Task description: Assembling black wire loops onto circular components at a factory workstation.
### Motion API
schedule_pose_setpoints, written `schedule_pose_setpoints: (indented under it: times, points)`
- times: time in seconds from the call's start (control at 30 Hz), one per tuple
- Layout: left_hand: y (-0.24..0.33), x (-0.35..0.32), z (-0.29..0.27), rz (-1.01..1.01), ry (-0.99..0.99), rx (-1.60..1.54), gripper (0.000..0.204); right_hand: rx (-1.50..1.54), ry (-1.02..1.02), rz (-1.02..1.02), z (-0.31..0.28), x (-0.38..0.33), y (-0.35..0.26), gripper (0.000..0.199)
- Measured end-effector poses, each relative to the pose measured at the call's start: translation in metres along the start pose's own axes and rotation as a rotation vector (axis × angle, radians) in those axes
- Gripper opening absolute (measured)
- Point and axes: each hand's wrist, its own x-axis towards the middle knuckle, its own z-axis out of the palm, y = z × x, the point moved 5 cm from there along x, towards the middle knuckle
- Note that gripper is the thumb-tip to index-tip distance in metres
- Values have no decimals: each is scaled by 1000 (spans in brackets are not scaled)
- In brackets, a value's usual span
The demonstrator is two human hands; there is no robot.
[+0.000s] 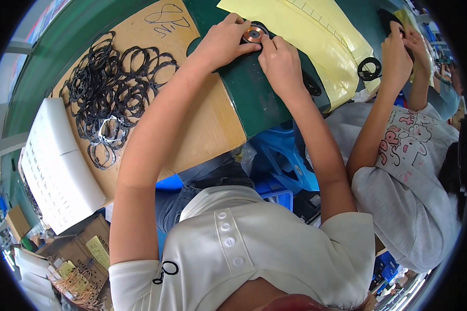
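Observation:
At the far edge of the green table, both my hands meet at a round black part with a shiny copper-coloured ring [253, 34]. My left hand [224, 42] grips its left side, with the thumb along the near edge and the fingers bent over the far side. From the right, my right hand [282, 63] presses its fingertips against the same part. Fingers cover some of the black rim. Left of my forearm, a tangled heap of thin black rings [101, 85] lies on a tan board [213, 116].
A stack of white foam sheets [62, 160] stands along the board's left edge. Yellow sheets [316, 57] and a black ring [369, 68] lie to the right. A co-worker in a grey top [399, 207] works close on my right. A blue stool [285, 160] stands below the table.

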Motion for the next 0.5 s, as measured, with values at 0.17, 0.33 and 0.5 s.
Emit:
schedule_pose_setpoints:
  times: [0.17, 0.33, 0.5]
  points:
    - [1, 0, 1, 48, 52, 23, 46, 2, -119, 164, 0, -5, -1, 24]
    - [2, -1, 1, 18, 33, 58, 43, 154, -43, 266, -7, -8, 5, 16]
    - [6, 2, -1, -4, 43, 36, 41, 157, -21, 244, -11, -12, 8, 11]
